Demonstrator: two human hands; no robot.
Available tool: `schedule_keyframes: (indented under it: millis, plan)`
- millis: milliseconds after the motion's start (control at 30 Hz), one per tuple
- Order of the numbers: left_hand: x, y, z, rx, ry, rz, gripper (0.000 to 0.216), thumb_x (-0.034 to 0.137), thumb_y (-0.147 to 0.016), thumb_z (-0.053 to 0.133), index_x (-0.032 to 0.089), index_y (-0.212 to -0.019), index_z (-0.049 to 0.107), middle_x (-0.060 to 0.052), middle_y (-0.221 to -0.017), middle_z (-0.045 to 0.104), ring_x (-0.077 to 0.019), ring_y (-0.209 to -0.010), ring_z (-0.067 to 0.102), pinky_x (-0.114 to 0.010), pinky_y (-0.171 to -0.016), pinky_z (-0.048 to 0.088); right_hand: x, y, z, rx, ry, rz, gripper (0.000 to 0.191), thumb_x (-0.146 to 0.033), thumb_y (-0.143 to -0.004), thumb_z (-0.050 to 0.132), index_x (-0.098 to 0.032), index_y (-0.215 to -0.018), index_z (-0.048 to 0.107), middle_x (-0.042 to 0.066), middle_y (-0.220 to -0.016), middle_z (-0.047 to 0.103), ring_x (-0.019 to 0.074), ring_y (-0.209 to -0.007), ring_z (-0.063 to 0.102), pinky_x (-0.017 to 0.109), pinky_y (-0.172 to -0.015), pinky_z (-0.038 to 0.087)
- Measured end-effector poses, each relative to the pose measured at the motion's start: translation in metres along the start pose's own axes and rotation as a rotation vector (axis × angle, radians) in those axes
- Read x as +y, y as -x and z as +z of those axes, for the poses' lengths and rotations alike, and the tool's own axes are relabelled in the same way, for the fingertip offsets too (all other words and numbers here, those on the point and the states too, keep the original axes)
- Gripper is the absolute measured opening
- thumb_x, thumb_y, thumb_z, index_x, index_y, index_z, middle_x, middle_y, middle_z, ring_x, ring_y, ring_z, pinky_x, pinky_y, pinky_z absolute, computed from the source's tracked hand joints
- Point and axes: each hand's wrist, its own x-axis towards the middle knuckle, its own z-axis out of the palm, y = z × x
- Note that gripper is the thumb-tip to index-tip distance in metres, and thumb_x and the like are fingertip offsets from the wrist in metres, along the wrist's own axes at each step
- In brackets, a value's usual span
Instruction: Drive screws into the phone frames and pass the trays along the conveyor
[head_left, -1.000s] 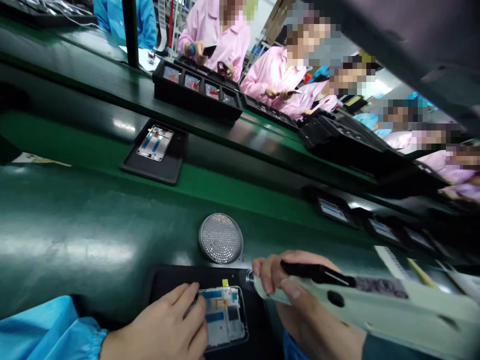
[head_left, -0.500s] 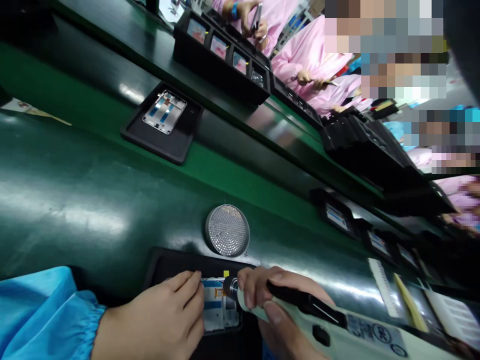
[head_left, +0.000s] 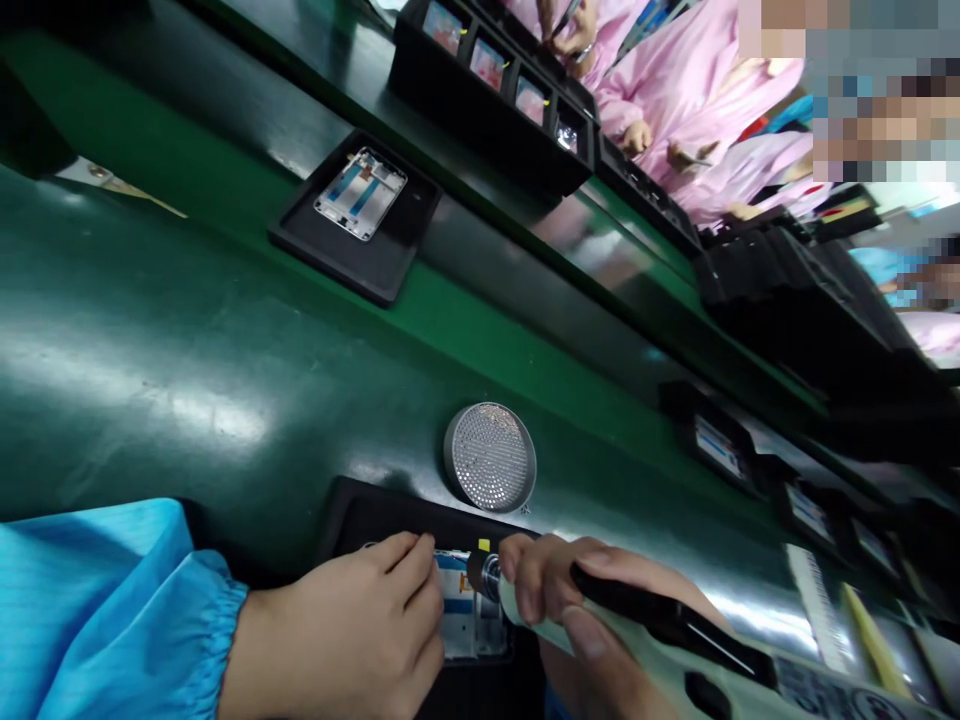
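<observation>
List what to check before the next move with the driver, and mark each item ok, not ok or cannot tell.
1. Left hand on the phone frame: ok, its fingers lie over the left part.
2. Right hand gripping the driver: ok.
3. Frame inside the black tray: ok.
4. Round dish apart from the driver: ok, it sits beyond the tray.
5. Driver bit seated on a screw: cannot tell, the dark nose hides it.
6. Yellow tab free of the nose: cannot tell, they appear very close.
</observation>
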Motion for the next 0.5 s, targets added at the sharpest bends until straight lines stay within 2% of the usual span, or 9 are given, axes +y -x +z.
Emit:
schedule_keyframes:
  millis: [133, 300, 500]
  plan:
    - [0.0005, -0.0007, -0.0004, 0.003, 0.001, -0.006, 0.027, 0.033, -0.091, 0.053, 0.012, -0.097, 0.069, -0.019, -0.107, 0.072, -0.0349, -0.102, 0.067, -0.046, -0.087, 0.052, 0.0024, 0.0041, -0.0013, -0.037, -0.024, -0.041, 0.025, -0.022, -0.087, 0.07, -0.035, -0.108, 0.068, -0.002, -0.072, 0.062, 0.0158, -0.064, 0.06, 0.04, -0.074, 0.056]
    - [0.0004, -0.0016, -0.001, 0.007, -0.01, -0.001, 0.028, 0.034, -0.09, 0.055, 0.012, -0.098, 0.069, -0.018, -0.107, 0.072, -0.0345, -0.102, 0.067, -0.047, -0.087, 0.052, 0.0059, 0.003, -0.0001, -0.039, -0.02, -0.047, 0.023, -0.021, -0.088, 0.069, -0.033, -0.107, 0.067, -0.002, -0.07, 0.062, 0.0164, -0.063, 0.06, 0.04, -0.071, 0.056]
    - [0.0006, -0.0018, -0.0005, -0.025, -0.007, 0.016, 0.036, 0.043, -0.083, 0.066, 0.011, -0.099, 0.07, -0.02, -0.108, 0.071, -0.0376, -0.103, 0.066, -0.049, -0.087, 0.053, 0.0046, 0.0025, -0.0005, -0.075, -0.043, -0.02, 0.018, -0.018, -0.089, 0.067, -0.029, -0.103, 0.066, -0.002, -0.07, 0.059, 0.0151, -0.064, 0.059, 0.041, -0.075, 0.053]
